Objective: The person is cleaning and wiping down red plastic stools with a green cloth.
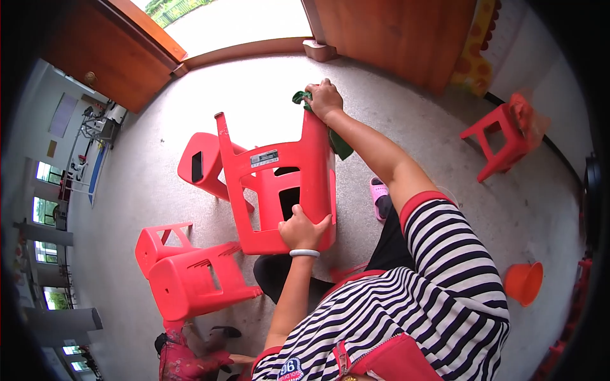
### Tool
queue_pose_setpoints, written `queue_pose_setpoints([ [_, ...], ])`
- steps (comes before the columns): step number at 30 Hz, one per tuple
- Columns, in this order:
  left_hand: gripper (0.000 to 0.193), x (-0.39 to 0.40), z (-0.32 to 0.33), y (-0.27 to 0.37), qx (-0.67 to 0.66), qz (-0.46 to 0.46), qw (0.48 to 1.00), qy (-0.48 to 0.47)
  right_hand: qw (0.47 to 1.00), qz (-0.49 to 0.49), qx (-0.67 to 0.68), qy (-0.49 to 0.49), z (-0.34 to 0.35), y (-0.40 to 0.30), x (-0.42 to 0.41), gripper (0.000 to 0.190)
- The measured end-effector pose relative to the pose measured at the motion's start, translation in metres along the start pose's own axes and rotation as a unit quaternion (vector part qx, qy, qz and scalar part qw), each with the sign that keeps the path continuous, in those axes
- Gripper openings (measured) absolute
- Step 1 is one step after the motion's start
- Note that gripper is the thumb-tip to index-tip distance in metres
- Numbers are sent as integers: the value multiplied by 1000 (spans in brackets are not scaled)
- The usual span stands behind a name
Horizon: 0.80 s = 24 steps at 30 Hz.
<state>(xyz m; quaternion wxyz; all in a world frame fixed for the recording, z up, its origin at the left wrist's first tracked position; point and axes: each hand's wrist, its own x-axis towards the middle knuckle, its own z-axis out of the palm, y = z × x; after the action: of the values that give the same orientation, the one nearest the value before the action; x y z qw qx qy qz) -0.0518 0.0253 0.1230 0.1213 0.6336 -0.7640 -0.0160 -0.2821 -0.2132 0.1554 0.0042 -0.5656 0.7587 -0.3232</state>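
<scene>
A red plastic stool (314,190) is held upside down or tilted before me, its legs pointing away towards the doorway. My left hand (304,231) grips the stool near its seat end, thumb and fingers over an opening in the side. At the tip of one far leg, my right hand (325,99) presses a dark green cloth (301,98) against the plastic; more of the cloth hangs below that wrist. A label with writing is on the stool's side. Just left of it stands another red stool (202,143) with a dark phone-like object (197,166) on its seat.
Two more red stools (178,285) are at the lower left, beside a person in red patterned clothes (190,357). On the right are a red stool (500,138) with a plastic bag on it and an orange bucket (524,283). Wooden doors (391,38) flank the open doorway.
</scene>
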Motion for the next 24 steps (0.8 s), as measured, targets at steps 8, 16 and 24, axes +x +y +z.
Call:
queue_pose_setpoints([
  [8,69,-2,-1,-8,2,-15,1000,-7,991,-43,121,-32,1,-1,-90,23],
  [16,67,-1,6,-1,-22,24,999,6,996,-46,67,-21,0,19,-51,26],
  [24,65,1,9,-1,7,37,999,9,986,79,134,54,20,25,-5,29],
])
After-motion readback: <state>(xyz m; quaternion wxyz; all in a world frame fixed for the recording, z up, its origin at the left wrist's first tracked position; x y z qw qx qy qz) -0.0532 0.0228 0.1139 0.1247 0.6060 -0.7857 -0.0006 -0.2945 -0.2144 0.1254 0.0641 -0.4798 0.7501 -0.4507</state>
